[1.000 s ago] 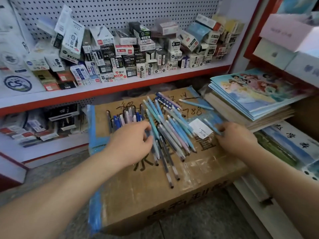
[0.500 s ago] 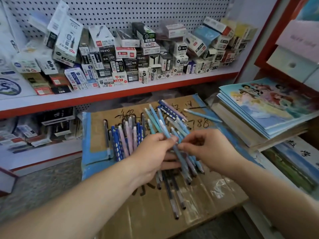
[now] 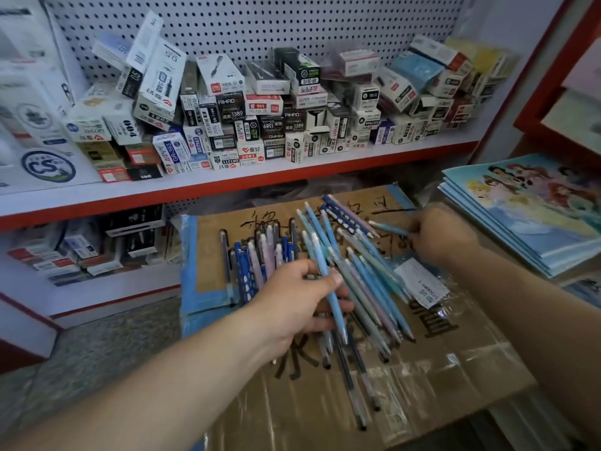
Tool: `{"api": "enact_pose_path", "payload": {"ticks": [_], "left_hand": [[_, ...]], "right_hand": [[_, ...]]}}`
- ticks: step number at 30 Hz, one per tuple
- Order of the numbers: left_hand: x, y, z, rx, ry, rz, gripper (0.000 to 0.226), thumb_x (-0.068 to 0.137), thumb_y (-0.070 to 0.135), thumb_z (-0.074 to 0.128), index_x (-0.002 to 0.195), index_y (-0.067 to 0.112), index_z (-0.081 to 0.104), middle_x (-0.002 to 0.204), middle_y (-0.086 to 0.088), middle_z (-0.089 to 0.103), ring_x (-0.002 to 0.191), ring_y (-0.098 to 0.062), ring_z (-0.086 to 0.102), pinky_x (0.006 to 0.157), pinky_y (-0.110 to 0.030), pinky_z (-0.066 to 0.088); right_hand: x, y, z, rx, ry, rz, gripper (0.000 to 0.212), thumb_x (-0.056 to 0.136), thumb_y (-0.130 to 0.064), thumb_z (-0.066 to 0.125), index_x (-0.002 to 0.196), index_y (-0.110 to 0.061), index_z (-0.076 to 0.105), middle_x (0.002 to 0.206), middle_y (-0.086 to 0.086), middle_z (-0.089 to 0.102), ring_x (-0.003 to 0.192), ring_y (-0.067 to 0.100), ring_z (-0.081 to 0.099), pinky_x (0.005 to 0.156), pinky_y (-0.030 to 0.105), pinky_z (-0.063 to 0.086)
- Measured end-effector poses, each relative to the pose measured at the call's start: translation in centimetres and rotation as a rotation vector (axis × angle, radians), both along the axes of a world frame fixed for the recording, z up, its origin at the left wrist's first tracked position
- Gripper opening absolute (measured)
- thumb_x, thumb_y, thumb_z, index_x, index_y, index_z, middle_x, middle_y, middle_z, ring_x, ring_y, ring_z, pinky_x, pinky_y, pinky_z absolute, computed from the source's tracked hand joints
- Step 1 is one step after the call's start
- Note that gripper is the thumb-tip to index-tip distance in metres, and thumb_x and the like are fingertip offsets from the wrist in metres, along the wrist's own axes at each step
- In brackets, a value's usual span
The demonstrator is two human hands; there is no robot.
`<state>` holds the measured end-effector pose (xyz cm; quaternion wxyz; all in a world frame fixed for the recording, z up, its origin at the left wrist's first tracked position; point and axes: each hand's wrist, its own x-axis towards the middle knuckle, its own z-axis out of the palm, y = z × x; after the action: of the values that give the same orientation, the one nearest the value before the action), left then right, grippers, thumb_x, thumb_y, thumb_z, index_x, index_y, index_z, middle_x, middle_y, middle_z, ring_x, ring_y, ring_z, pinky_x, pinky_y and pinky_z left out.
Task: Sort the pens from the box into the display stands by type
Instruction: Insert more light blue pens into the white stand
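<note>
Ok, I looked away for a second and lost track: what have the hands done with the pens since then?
The right hand left the pile, moving right and away to the lone pen, and pinches its end. The left hand alone now pinches the blue pen both hands held half a second ago. Pile, carton and shelf boxes stayed put.

White pegboard wall, red-edged shelves of small boxes, speckled grey floor.

The pens are pale blue, lilac or dark blue with white spots; the box is brown, blue-taped.
</note>
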<state>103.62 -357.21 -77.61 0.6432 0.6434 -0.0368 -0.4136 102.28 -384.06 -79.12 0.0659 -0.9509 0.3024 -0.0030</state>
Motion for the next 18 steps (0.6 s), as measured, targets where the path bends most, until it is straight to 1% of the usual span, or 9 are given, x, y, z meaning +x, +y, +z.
{"api": "enact_pose_path", "payload": {"ticks": [2, 4, 6, 9, 10, 13, 16, 17, 18], "left_hand": [[-0.1, 0.0, 0.0, -0.002, 0.001, -0.002, 0.012, 0.101, 0.014, 0.06, 0.111, 0.009, 0.062, 0.11, -0.018, 0.073, 0.092, -0.026, 0.076, 0.075, -0.042, 0.064], [-0.3, 0.1, -0.1, -0.016, 0.003, 0.004, 0.013, 0.101, 0.015, 0.06, 0.112, 0.009, 0.062, 0.109, -0.017, 0.074, 0.093, -0.026, 0.076, 0.077, -0.042, 0.063], [-0.4, 0.2, -0.1, -0.035, 0.0, 0.009, 0.015, 0.1, 0.016, 0.061, 0.114, 0.009, 0.062, 0.108, -0.015, 0.075, 0.093, -0.026, 0.076, 0.079, -0.043, 0.063], [-0.8, 0.3, -0.2, -0.085, 0.001, 0.026, 0.02, 0.1, 0.018, 0.063, 0.118, 0.01, 0.063, 0.107, -0.012, 0.076, 0.094, -0.025, 0.076, 0.075, -0.04, 0.063], [-1.0, 0.3, -0.2, -0.104, 0.008, 0.035, 0.022, 0.099, 0.018, 0.063, 0.12, 0.011, 0.064, 0.107, -0.011, 0.076, 0.094, -0.026, 0.076, 0.074, -0.039, 0.063], [-1.4, 0.5, -0.2, -0.133, 0.027, 0.064, 0.022, 0.099, 0.018, 0.063, 0.119, 0.01, 0.066, 0.106, -0.013, 0.076, 0.089, -0.026, 0.076, 0.07, -0.036, 0.061], [-1.4, 1.0, -0.3, -0.115, 0.035, 0.079, 0.017, 0.097, 0.015, 0.064, 0.113, 0.008, 0.069, 0.101, -0.015, 0.076, 0.085, -0.025, 0.076, 0.067, -0.035, 0.061], [-1.3, 1.2, -0.4, -0.105, 0.032, 0.077, 0.016, 0.097, 0.013, 0.065, 0.111, 0.008, 0.069, 0.101, -0.016, 0.076, 0.086, -0.026, 0.076, 0.068, -0.036, 0.062], [-1.2, 1.3, -0.4, -0.095, 0.027, 0.076, 0.016, 0.095, 0.011, 0.066, 0.111, 0.007, 0.069, 0.101, -0.016, 0.077, 0.089, -0.027, 0.076, 0.07, -0.036, 0.062]], "right_hand": [[-0.5, 1.1, 1.3, -0.049, -0.061, 0.046, 0.012, 0.097, -0.022, 0.06, 0.104, -0.018, 0.07, 0.094, 0.002, 0.061, 0.08, 0.022, 0.06, 0.066, 0.035, 0.053], [-1.3, 3.0, 2.5, -0.047, -0.111, 0.097, 0.012, 0.097, -0.022, 0.059, 0.104, -0.02, 0.068, 0.098, 0.002, 0.06, 0.082, 0.021, 0.06, 0.067, 0.036, 0.055], [-2.5, 5.3, 3.5, 0.114, -0.166, 0.115, 0.012, 0.097, -0.023, 0.059, 0.102, -0.02, 0.07, 0.093, -0.002, 0.066, 0.078, 0.016, 0.063, 0.065, 0.033, 0.056], [-4.6, 9.5, 4.0, 0.441, -0.249, 0.132, 0.01, 0.097, -0.024, 0.064, 0.09, -0.024, 0.071, 0.08, -0.008, 0.068, 0.067, 0.006, 0.063, 0.05, 0.016, 0.047], [-5.2, 10.8, 4.0, 0.541, -0.26, 0.124, 0.009, 0.096, -0.025, 0.066, 0.089, -0.025, 0.072, 0.077, -0.008, 0.068, 0.065, 0.004, 0.062, 0.05, 0.013, 0.045], [-6.6, 13.5, 3.3, 0.751, -0.293, 0.09, 0.003, 0.092, -0.025, 0.072, 0.09, -0.025, 0.073, 0.076, -0.003, 0.072, 0.065, 0.007, 0.066, 0.055, 0.02, 0.053], [-6.8, 13.9, 3.1, 0.821, -0.281, 0.096, 0.005, 0.092, -0.024, 0.071, 0.094, -0.027, 0.075, 0.077, 0.002, 0.073, 0.063, 0.009, 0.065, 0.06, 0.03, 0.057], [-6.9, 13.7, 3.2, 0.825, -0.262, 0.12, 0.008, 0.093, -0.022, 0.07, 0.094, -0.027, 0.076, 0.076, 0.0, 0.074, 0.063, 0.008, 0.064, 0.059, 0.029, 0.056], [-6.9, 13.4, 3.2, 0.809, -0.244, 0.148, 0.01, 0.094, -0.021, 0.069, 0.092, -0.028, 0.076, 0.074, -0.003, 0.073, 0.061, 0.003, 0.063, 0.054, 0.023, 0.054]]}}
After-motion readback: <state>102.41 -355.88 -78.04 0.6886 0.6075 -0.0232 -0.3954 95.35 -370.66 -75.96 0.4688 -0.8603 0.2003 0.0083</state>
